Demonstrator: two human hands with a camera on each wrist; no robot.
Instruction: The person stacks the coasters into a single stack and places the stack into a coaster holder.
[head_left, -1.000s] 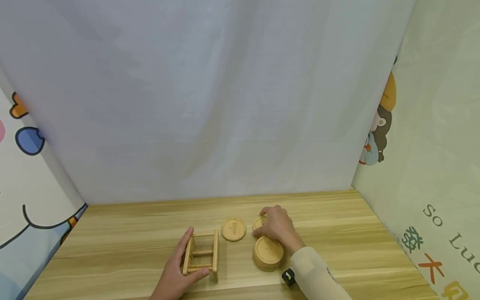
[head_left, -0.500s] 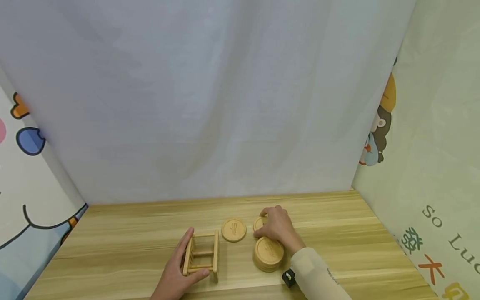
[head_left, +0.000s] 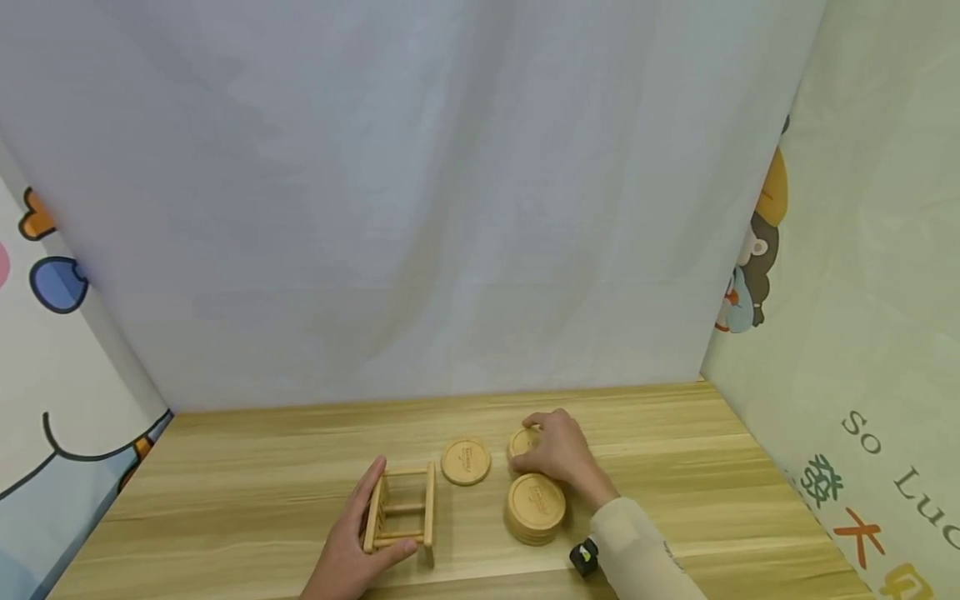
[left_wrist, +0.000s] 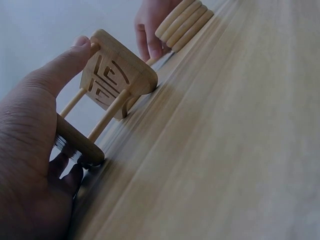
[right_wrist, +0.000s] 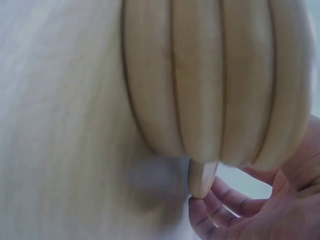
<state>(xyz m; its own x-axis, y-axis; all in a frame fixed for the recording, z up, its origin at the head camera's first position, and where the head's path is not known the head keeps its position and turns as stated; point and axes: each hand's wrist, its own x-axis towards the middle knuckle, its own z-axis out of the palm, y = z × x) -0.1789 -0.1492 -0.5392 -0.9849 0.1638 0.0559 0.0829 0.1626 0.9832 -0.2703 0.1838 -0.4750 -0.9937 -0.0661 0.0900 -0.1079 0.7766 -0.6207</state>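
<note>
A small wooden coaster holder (head_left: 405,507) with slatted rods stands on the table in the head view. My left hand (head_left: 352,533) grips it from the left, thumb along its near side and fingers behind. In the left wrist view, its end panel (left_wrist: 107,80) has a cut-out pattern. Behind a stack of round wooden coasters (head_left: 536,504), my right hand (head_left: 562,450) holds a single coaster (head_left: 521,442) by its edge, covering part of it. In the right wrist view, the stack (right_wrist: 200,75) hides much of that coaster (right_wrist: 202,177).
Between holder and right hand, another round coaster (head_left: 466,462) lies flat on the wood-grain table (head_left: 247,492). A pale curtain (head_left: 450,208) hangs along the back edge. Printed panels (head_left: 862,333) border the sides. A small black device (head_left: 584,557) sits by the right sleeve.
My right hand and the coaster under it have shifted very slightly to the right. The left hand keeps its grip on the holder, and the stack stays put.
</note>
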